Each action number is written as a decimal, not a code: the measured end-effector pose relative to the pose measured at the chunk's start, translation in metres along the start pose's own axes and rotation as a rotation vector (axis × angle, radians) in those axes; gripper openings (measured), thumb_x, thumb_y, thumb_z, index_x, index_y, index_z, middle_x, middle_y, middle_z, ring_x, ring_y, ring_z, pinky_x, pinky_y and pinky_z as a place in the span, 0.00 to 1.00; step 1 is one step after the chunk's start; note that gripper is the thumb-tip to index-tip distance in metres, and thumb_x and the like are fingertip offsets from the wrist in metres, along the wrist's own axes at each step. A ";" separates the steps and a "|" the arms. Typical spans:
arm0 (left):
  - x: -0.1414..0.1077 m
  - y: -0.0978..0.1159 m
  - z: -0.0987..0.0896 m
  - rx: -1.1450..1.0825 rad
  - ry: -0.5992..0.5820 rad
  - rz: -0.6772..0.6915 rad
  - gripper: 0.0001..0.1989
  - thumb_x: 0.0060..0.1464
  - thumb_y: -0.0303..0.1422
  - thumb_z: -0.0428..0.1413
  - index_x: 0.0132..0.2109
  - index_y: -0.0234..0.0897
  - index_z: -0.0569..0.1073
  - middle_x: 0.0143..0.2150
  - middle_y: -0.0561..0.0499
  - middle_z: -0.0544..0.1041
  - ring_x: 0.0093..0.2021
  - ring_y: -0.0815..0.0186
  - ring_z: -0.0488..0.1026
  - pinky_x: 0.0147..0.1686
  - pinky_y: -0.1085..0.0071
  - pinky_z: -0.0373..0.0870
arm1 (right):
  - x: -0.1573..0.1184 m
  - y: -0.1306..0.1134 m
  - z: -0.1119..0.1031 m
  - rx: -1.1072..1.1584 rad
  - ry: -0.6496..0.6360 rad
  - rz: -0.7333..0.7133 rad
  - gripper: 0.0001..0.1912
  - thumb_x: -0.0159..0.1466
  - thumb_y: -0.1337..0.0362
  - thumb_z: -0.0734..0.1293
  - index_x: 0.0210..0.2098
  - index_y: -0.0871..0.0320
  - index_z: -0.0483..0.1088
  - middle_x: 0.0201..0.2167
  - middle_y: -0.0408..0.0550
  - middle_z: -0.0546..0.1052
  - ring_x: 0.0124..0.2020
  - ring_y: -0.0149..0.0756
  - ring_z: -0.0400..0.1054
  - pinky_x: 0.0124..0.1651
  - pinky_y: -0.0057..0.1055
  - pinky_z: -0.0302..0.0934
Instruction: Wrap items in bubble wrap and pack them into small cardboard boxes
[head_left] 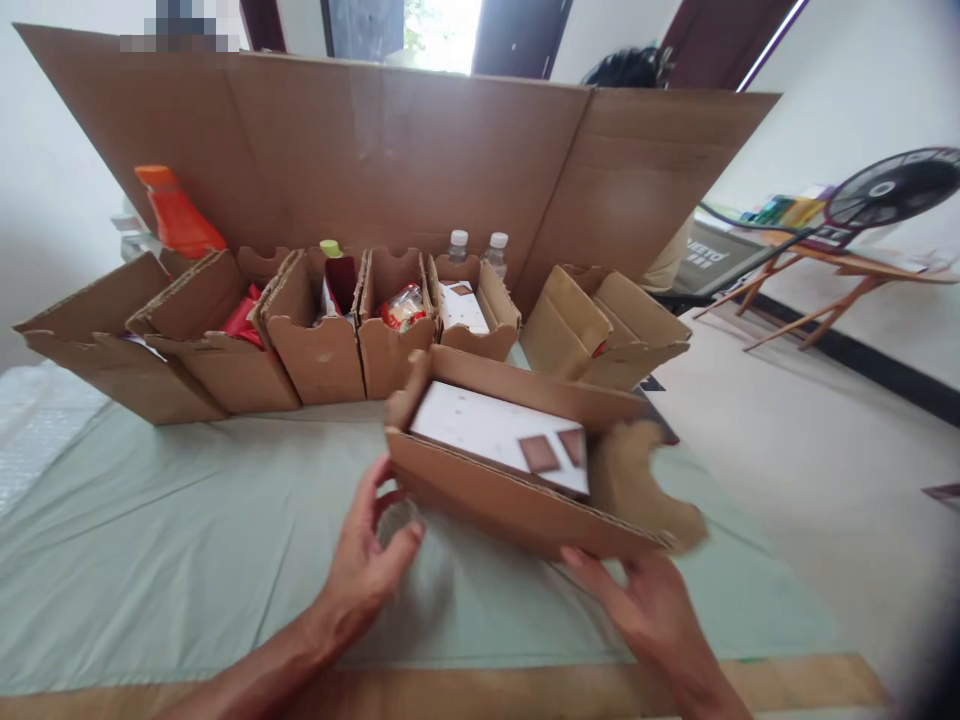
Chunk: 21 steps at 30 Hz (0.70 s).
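Plain room, folding table (847,262), standing fan (882,189)

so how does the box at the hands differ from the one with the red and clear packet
The near box sits at a slant, its long side facing the camera; the packet box stands end-on. The near box holds a white carton with brown squares, the packet box a clear and red packet. The right hand touches the near box; the packet box is untouched. Both are open-topped brown cardboard.
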<state>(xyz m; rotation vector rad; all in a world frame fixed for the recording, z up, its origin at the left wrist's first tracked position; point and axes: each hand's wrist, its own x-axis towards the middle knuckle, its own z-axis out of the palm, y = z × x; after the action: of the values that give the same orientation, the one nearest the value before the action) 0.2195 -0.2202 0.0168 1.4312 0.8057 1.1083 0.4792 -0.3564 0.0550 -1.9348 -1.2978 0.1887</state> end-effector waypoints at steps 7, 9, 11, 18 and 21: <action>0.019 0.004 -0.077 0.106 0.373 0.053 0.33 0.56 0.36 0.63 0.66 0.48 0.65 0.65 0.45 0.68 0.65 0.55 0.66 0.56 0.61 0.73 | 0.089 -0.062 0.098 0.434 -0.224 -0.211 0.21 0.65 0.54 0.68 0.55 0.55 0.70 0.48 0.52 0.80 0.45 0.44 0.76 0.48 0.41 0.73; 0.024 0.001 -0.083 0.113 0.406 0.057 0.33 0.55 0.35 0.64 0.66 0.49 0.65 0.65 0.46 0.68 0.65 0.55 0.66 0.56 0.62 0.72 | 0.091 -0.061 0.112 0.450 -0.240 -0.210 0.20 0.67 0.56 0.66 0.56 0.54 0.69 0.49 0.52 0.79 0.44 0.42 0.76 0.48 0.40 0.73; 0.025 -0.004 -0.084 0.119 0.436 0.048 0.34 0.55 0.35 0.64 0.67 0.50 0.64 0.66 0.46 0.67 0.66 0.54 0.65 0.55 0.62 0.72 | 0.089 -0.056 0.112 0.408 -0.275 -0.191 0.18 0.67 0.58 0.65 0.55 0.54 0.69 0.48 0.51 0.80 0.42 0.41 0.77 0.47 0.40 0.74; 0.019 -0.014 -0.077 0.070 0.416 -0.060 0.34 0.58 0.35 0.61 0.68 0.53 0.61 0.70 0.46 0.63 0.68 0.50 0.64 0.61 0.53 0.69 | 0.120 -0.101 0.014 -0.053 -0.002 -0.391 0.22 0.72 0.54 0.62 0.64 0.44 0.68 0.55 0.47 0.78 0.57 0.49 0.72 0.59 0.49 0.67; 0.017 -0.015 -0.075 0.053 0.399 -0.084 0.34 0.59 0.35 0.59 0.70 0.53 0.59 0.73 0.46 0.59 0.68 0.49 0.65 0.64 0.49 0.67 | 0.156 -0.146 0.005 -0.220 -0.136 -0.696 0.24 0.70 0.42 0.62 0.58 0.43 0.74 0.50 0.46 0.81 0.53 0.53 0.74 0.57 0.52 0.66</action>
<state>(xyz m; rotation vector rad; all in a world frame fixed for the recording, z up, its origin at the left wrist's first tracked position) 0.1565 -0.1758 0.0026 1.2216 1.1727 1.3361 0.4444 -0.1981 0.1951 -1.5416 -2.0684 -0.1823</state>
